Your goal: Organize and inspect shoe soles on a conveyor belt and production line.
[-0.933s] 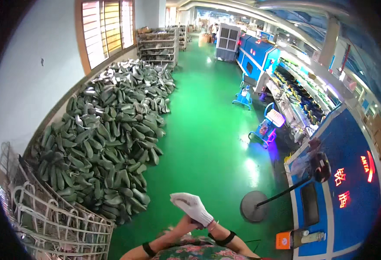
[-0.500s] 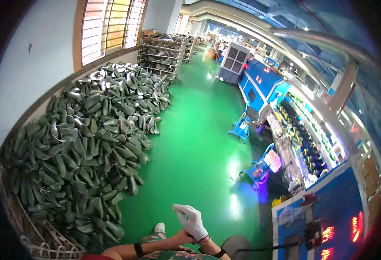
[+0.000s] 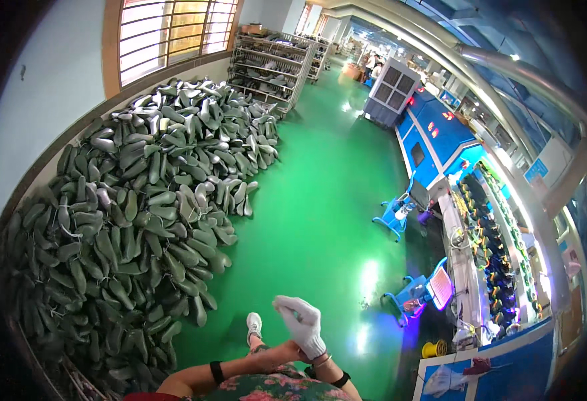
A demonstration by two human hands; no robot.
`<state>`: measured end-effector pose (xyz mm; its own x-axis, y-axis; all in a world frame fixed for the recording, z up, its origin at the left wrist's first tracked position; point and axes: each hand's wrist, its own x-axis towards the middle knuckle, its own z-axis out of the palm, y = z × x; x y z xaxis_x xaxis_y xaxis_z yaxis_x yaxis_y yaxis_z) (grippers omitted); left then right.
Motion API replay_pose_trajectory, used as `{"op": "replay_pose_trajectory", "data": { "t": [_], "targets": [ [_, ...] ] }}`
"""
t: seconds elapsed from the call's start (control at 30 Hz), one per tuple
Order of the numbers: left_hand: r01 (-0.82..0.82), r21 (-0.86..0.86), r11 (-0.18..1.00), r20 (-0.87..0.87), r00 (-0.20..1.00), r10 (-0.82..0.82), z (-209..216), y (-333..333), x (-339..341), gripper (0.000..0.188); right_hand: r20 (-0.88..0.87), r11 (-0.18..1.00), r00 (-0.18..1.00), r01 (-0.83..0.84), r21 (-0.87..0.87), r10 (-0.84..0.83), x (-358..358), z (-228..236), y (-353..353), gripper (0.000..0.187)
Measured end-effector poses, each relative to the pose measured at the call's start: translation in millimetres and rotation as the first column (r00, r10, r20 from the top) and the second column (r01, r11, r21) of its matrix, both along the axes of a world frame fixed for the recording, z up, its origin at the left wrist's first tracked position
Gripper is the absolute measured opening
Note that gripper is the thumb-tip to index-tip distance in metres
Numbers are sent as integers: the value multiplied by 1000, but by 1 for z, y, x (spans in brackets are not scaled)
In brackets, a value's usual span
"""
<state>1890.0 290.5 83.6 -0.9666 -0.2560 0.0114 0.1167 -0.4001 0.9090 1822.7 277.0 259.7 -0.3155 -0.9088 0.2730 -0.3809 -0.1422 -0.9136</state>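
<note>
A white knitted glove (image 3: 304, 329) covers my right hand (image 3: 299, 318), which is raised in front of my body. Its fingers and thumb are bent together, with nothing visible between them. My bare left hand (image 3: 289, 352) reaches across from the left and grips the glove's cuff at the right wrist. Some of its fingers are hidden behind that wrist. Dark bands circle both my forearms, and a thin bracelet sits just below the glove. Beneath my hands show my floral garment (image 3: 273, 387) and one white shoe (image 3: 254, 325).
A large heap of dark green shoe lasts (image 3: 146, 220) lies along the left wall. Beyond it stands a wire rack (image 3: 270, 67). On the right are a blue machine line (image 3: 434, 127), blue chairs (image 3: 417, 294), a yellow spool (image 3: 434, 349) and a grey cooler (image 3: 390, 93). Other people work far off.
My view has swung left and moved forward along the aisle. The gap between the gloved thumb and fingers has narrowed. My left hand stays at the right wrist.
</note>
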Motion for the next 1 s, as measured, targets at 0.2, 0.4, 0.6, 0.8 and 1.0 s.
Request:
{"op": "replay_pose_trajectory", "data": {
  "t": [0.2,0.4,0.6,0.8,1.0],
  "targets": [
    [-30,-125,992,229,972,58,71,-151,-42,17,-8,989,990,-143,-27,143,-75,-3,-156,19],
    [-131,156,979,197,975,99,91,-276,-77,20,-5,954,954,-299,0,299,-111,27,-295,19],
    [269,785,558,-344,938,31,89,-420,-126,33,-371,960,907,-257,-113,199,-168,3,-424,20],
    [-141,862,487,224,968,-116,97,-551,-191,45,-420,976,888,-215,-28,184,-223,28,-541,23],
    [162,940,302,-124,982,-139,53,-646,-217,41,-494,986,859,-164,-23,131,-235,29,-629,26]
  ]
}}
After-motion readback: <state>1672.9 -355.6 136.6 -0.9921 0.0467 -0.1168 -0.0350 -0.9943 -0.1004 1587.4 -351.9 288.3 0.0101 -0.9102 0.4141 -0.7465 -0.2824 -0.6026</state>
